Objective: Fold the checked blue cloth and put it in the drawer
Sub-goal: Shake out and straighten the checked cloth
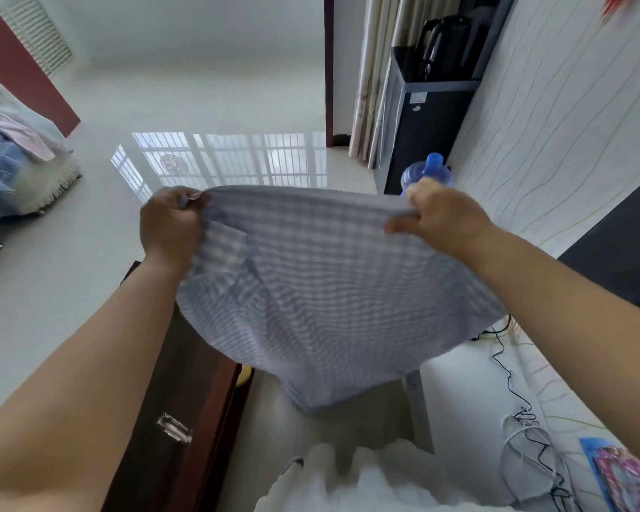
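Note:
The checked blue cloth hangs spread out in the air in the middle of the view. My left hand grips its top left corner. Its top right corner is pinched in my right hand. The cloth's lower edge droops over the open drawer below it. That drawer has a dark red-brown front with a clear handle. Part of the drawer's inside is hidden by the cloth.
A white surface with tangled cables lies to the right. A black water dispenser and a blue bottle stand at the back right. A bed with clothes is at the left. Glossy floor stretches ahead.

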Tool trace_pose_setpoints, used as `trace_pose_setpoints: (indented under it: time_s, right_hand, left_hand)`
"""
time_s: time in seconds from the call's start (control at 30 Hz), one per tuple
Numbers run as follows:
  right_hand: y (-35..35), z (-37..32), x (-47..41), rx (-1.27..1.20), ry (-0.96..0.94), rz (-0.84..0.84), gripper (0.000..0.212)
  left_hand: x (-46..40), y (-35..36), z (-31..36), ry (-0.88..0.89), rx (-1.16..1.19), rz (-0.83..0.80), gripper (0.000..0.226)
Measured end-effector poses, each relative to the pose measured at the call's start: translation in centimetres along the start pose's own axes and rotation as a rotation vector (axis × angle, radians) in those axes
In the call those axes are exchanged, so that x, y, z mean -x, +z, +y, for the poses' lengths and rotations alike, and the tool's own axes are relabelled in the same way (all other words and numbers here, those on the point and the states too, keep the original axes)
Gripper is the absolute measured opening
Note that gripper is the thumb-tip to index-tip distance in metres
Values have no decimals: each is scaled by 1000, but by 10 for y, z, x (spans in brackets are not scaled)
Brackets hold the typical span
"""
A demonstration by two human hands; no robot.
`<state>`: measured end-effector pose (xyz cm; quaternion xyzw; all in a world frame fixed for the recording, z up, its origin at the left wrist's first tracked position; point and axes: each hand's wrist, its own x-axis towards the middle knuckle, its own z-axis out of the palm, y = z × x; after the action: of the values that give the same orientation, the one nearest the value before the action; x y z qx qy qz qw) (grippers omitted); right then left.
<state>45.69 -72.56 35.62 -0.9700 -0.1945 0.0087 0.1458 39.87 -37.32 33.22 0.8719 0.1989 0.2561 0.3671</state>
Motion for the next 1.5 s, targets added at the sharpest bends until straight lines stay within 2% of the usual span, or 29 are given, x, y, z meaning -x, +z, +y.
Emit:
trace_pose_setpoints:
  time_s: [0.1,0.27,0.4,0.53,0.63,0.73,0.8,0.87,0.93,1.0,1.1,1.23,1.3,1.43,1.5]
  right_hand:
    - [22,6,10,-43,40,-242,55]
    - [38,6,30,16,8,-365,30]
    - [46,15,35,88,70,-294,28]
    - [40,27,37,85,263,-203,48]
    - [45,34,44,42,332,-127,49]
    - [61,40,59,-117,402,-118,52]
    - [69,44,69,-357,462,-195,52]
    - [76,48,80,-515,461,-311,42]
    - [87,49,89,-559,433,-422,34]
    - [100,48,95,-589,430,-454,32]
    - [113,45,95,-594,497,-282,29]
    - [115,26,85,-312,558,56,19]
    - [120,20,79,-299,580,82,14]
    - [139,22,79,-422,711,15,35]
    - [149,24,82,-464,764,26,37]
  left_hand:
    - [-7,3,6,38,18,35,20]
    - [-4,11,4,-17,75,45,21]
    - [-2,16,10,-60,116,16,22]
    - [-6,16,11,-112,129,-5,23]
    - [-8,17,10,-148,133,-30,26]
    - [-6,22,11,-139,112,-41,36]
    - [-5,25,11,-141,109,-30,38]
    - [-6,28,10,-140,106,-39,37]
    - [-6,30,9,-137,98,-61,36]
    - [-6,33,11,-133,75,-73,36]
    - [-6,33,12,-157,17,-67,44]
    - [-2,30,9,-171,3,-47,47]
    - [0,31,8,-151,26,-39,48]
    - [-6,28,-3,-168,36,-15,46]
    - [-11,24,-14,-186,19,0,39]
